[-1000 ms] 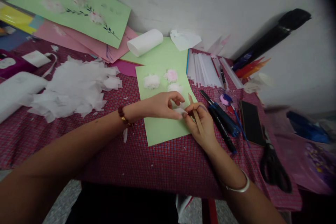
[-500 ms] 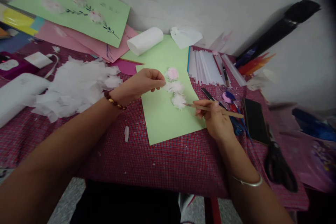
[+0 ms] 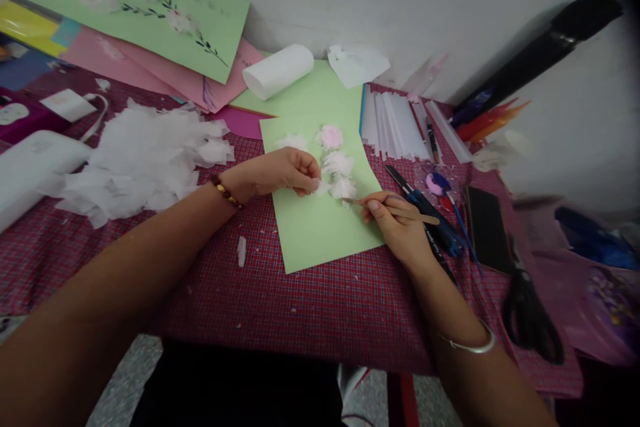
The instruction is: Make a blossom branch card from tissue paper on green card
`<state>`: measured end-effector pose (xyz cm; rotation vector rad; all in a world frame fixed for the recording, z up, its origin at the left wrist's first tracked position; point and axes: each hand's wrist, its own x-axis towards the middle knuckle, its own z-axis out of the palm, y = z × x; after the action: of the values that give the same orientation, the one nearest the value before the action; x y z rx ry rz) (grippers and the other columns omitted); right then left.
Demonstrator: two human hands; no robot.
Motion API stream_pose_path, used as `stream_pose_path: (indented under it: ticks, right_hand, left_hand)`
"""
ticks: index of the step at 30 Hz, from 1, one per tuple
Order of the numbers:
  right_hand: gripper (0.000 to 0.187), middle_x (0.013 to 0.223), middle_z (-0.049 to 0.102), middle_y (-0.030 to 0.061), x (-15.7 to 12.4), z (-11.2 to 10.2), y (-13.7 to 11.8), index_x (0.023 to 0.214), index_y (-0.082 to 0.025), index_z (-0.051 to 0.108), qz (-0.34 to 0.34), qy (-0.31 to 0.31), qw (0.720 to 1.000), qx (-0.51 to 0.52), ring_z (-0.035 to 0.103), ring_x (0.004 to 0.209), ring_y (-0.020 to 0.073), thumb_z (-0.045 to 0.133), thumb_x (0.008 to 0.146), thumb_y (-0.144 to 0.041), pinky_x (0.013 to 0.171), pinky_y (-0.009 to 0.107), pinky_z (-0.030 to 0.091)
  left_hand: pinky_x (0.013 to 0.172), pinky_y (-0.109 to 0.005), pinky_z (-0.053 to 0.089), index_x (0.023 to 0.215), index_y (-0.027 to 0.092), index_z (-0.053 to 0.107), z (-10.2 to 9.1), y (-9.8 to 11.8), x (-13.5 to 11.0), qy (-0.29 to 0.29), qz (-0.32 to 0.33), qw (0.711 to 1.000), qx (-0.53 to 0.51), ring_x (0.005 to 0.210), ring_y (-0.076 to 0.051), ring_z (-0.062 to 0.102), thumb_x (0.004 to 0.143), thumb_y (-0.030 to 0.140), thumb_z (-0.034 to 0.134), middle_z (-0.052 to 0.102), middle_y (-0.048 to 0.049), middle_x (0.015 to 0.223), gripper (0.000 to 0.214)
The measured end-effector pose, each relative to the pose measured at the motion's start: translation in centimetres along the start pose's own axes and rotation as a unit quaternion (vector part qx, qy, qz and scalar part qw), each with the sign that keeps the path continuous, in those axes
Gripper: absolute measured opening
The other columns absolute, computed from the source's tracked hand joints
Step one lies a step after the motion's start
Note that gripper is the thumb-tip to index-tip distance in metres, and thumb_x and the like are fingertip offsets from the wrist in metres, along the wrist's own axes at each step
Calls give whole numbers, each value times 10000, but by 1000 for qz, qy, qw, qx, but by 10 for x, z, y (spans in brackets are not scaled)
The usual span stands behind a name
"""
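Note:
A light green sheet of paper [image 3: 320, 240] lies on the checked tablecloth, bearing fluffy paper flowers. One flower is pale pink [image 3: 331, 137], with a white one [image 3: 337, 163] and another white one [image 3: 343, 186] below it. My left hand [image 3: 287, 173] is pinched on a small piece of white tissue paper [image 3: 322, 189], beside the lowest flower. A thin wooden stick [image 3: 413, 215] is gripped in my right hand [image 3: 395, 223], its narrow tip at the lower edge of that flower. Another white tuft [image 3: 293, 141] is partly hidden behind my left hand.
Loose white tissue pieces [image 3: 145, 153] are heaped at left. A green sheet with finished flowers [image 3: 165, 13] leans at the back, near a white roll [image 3: 279, 71]. On the right are a box cutter [image 3: 437, 223], a dark phone [image 3: 486, 227] and black-handled scissors [image 3: 533, 317].
My left hand has come down and slightly right, from beside the upper flowers to the lowest one. My right hand has shifted left and a little down with the wooden stick.

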<state>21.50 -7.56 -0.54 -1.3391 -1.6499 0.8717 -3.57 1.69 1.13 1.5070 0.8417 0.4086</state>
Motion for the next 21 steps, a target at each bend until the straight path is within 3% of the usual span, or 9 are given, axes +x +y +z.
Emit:
stream_pose_path:
  ticks: [4,11,15,21]
  right_hand:
    - [222,699,623,11,1,1,0,754,-194,655,13,6,1000,11,585,641,147,564,889,-346,618,305,458]
    - [232,698,627,9,0,0,4,767,-208,653,16,34,998,43,587,654,160,559,908,-366,665,329,472]
    - [258,695,607,5,-4,1,1,744,-210,632,0,66,996,65,582,649,159,547,915,-384,671,333,479]
    - [277,698,584,6,-6,3,-5,694,-203,608,-22,12,999,31,558,652,150,526,926,-331,652,320,451]
  left_hand:
    - [571,-221,389,753,163,685,16,8,1,-15,36,993,115,565,-86,512,699,256,624,626,6,644,123]
    - [558,-231,350,737,139,658,53,6,12,82,60,975,200,586,-94,496,696,172,547,627,-4,645,123]
    - [568,-232,356,714,147,612,56,-1,16,124,65,968,210,601,-98,499,693,161,566,613,0,650,53]
    - [582,-228,372,691,152,588,56,0,19,141,60,969,195,606,-94,511,687,125,557,601,12,647,40]
